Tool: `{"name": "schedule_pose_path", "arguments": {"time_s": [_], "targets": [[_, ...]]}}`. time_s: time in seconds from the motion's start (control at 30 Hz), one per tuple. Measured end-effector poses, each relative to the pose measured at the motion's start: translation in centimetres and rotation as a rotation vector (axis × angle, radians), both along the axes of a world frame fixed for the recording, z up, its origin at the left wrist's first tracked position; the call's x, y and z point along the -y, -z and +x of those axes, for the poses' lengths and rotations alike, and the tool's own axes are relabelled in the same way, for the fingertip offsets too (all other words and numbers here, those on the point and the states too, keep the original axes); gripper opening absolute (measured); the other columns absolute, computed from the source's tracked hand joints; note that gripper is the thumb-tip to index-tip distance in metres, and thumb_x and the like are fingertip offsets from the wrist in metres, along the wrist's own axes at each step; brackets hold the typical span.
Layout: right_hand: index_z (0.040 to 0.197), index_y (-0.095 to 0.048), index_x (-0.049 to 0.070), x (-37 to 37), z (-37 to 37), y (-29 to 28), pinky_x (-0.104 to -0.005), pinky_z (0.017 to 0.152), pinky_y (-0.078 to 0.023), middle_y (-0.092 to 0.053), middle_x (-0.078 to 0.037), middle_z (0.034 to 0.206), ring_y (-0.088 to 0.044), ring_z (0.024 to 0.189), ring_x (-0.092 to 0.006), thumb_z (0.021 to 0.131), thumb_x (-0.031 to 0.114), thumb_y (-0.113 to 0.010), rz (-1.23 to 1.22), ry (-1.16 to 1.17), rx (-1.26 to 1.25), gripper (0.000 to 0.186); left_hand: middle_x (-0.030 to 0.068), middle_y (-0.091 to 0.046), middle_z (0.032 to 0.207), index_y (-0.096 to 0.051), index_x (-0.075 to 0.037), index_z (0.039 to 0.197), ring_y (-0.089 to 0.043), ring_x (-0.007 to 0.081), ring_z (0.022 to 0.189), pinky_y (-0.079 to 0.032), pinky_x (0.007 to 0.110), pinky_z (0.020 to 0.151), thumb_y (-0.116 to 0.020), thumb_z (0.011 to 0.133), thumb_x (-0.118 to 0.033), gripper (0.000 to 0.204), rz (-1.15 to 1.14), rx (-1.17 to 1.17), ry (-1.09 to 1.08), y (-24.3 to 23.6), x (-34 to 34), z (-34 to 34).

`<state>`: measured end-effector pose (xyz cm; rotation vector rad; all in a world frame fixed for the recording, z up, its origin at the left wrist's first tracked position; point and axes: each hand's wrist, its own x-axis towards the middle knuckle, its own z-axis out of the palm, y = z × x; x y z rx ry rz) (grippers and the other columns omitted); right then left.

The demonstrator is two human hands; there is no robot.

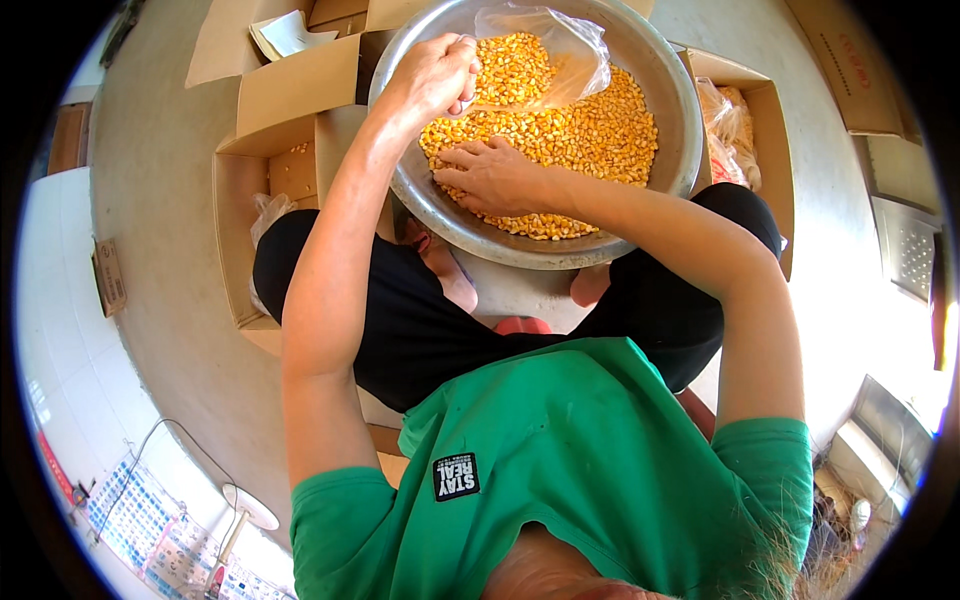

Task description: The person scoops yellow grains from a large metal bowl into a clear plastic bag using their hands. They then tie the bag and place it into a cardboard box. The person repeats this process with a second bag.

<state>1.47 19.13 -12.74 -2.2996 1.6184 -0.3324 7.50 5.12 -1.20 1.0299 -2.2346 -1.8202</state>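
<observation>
A wide metal basin stands in front of my feet, with loose yellow corn kernels spread over its bottom. My left hand is closed on the edge of a clear plastic bag, holding it over the far left part of the basin. A heap of kernels shows in or through the bag. Palm down, my right hand rests on the kernels near the basin's near left side. Its fingers are stretched out and grip nothing; some tips are partly sunk among the kernels.
To the left stands an open cardboard box with a few kernels and some plastic inside. Another box at the right holds filled clear bags. Papers lie on a box at the far left. My knees flank the basin.
</observation>
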Motion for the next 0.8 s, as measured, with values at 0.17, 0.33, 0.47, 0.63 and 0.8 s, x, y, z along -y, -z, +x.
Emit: {"name": "schedule_pose_path", "arguments": {"time_s": [0.17,0.33,0.47,0.63,0.8], "targets": [[0.102,-0.061,0.013,-0.8,0.0,-0.7,-0.0463,0.082,-0.044,-0.054,-0.009,0.107,-0.053,0.104,-0.0283,0.087,0.032,-0.058,-0.002,-0.056,0.043,0.025,0.0006,-0.052,0.061,-0.056,-0.001,0.091,-0.047,0.0077,0.05,-0.041,0.023,0.049,-0.043,0.101,-0.031,0.035,0.006,-0.009,-0.008,0.1,0.1,0.1],[0.085,-0.063,0.011,-2.2,-0.4,-1.8,-0.044,0.076,-0.045,-0.055,-0.009,0.096,-0.054,0.094,-0.027,0.087,0.03,-0.058,0.018,-0.083,0.019,0.02,0.0013,-0.051,0.06,-0.055,-0.001,0.089,-0.046,0.0089,0.049,-0.041,0.024,0.048,-0.041,0.101,-0.031,0.035,-0.007,-0.019,-0.002,0.2,0.2,0.2],[0.082,-0.061,0.01,-3.4,-0.9,-1.9,-0.0424,0.073,-0.045,-0.054,-0.009,0.092,-0.055,0.091,-0.0271,0.087,0.028,-0.058,0.037,-0.095,0.071,0.019,0.0016,-0.051,0.059,-0.055,-0.002,0.089,-0.046,0.0091,0.049,-0.04,0.024,0.048,-0.041,0.101,-0.031,0.034,-0.01,-0.022,0.013,0.2,0.1,0.1],[0.083,-0.057,0.007,-4.7,-1.7,-2.1,-0.0431,0.072,-0.046,-0.052,-0.011,0.089,-0.056,0.085,-0.0288,0.088,0.026,-0.058,0.047,-0.071,0.121,0.02,0.001,-0.052,0.06,-0.056,-0.002,0.089,-0.047,0.008,0.05,-0.041,0.023,0.048,-0.044,0.1,-0.031,0.034,0.005,-0.029,0.005,0.4,0.1,0.1],[0.093,-0.055,0.006,-6.1,-2.4,-3.7,-0.0447,0.071,-0.049,-0.056,-0.014,0.089,-0.06,0.084,-0.032,0.092,0.029,-0.052,0.218,-0.029,0.114,0.024,0.0008,-0.053,0.061,-0.057,-0.002,0.089,-0.048,0.0079,0.051,-0.041,0.023,0.048,-0.044,0.1,-0.031,0.034,0.012,-0.031,0.004,0.6,0.2,0.3]]}}
